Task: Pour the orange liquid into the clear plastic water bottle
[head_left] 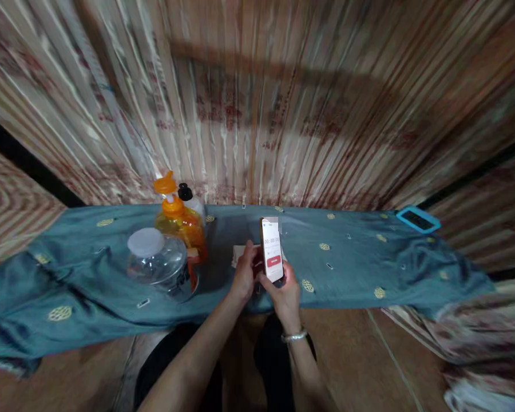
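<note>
A lit smartphone (273, 252) shows a timer-like screen with a red button. My right hand (286, 297) is closed around its lower part, the thumb lying across the bottom left corner. Close beside the phone's left edge is my left hand (242, 277), its thumb raised and apart from the other fingers. Some of those fingers are in shadow by the phone, so I cannot tell whether they touch it. Beneath the hands lies a pale flat item (239, 252), mostly covered.
A teal patterned cloth (347, 269) covers the narrow table. On the left stand a clear jar with a white lid (158, 266), an orange pump bottle (180, 223) and a black-topped bottle (189, 196). A blue-framed device (418, 219) lies far right. Striped curtains (249, 114) hang behind.
</note>
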### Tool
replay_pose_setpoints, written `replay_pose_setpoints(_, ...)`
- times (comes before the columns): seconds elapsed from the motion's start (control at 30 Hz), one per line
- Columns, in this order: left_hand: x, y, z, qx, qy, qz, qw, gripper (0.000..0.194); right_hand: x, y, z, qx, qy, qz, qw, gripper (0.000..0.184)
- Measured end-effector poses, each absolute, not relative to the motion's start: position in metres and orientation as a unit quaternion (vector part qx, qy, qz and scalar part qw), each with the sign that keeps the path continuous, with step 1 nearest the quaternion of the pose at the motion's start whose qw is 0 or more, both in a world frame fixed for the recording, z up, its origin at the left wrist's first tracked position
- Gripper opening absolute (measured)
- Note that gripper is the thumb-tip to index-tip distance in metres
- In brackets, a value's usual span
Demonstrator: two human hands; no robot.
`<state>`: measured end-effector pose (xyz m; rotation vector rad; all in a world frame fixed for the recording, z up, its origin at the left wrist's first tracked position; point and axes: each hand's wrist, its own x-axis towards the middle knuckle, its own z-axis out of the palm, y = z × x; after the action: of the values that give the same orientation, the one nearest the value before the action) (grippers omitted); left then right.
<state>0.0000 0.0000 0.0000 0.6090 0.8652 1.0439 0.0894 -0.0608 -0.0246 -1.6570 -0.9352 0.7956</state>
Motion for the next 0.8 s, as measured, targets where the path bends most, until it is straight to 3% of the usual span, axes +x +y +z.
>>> replay_pose_setpoints(0.23,0.0,0.003,-0.006,0.27,0.374,0.508,0.727,0.072,0.126,-0.064,-0.026,-0.691,-0.373,0.357,0.506,0.078)
replay_pose_setpoints(0.5,-0.003,0.005,-0.006,0.277,0.383,0.502,0.724,0.071,0.19,-0.081,-0.031,-0.805,-0.338,0.247,0.421,0.089)
replay_pose_setpoints(0.8,0.0,0.002,-0.005,0.305,0.38,0.51,0.709,0.05,0.194,-0.078,-0.04,-0.844,-0.335,0.186,0.374,0.095)
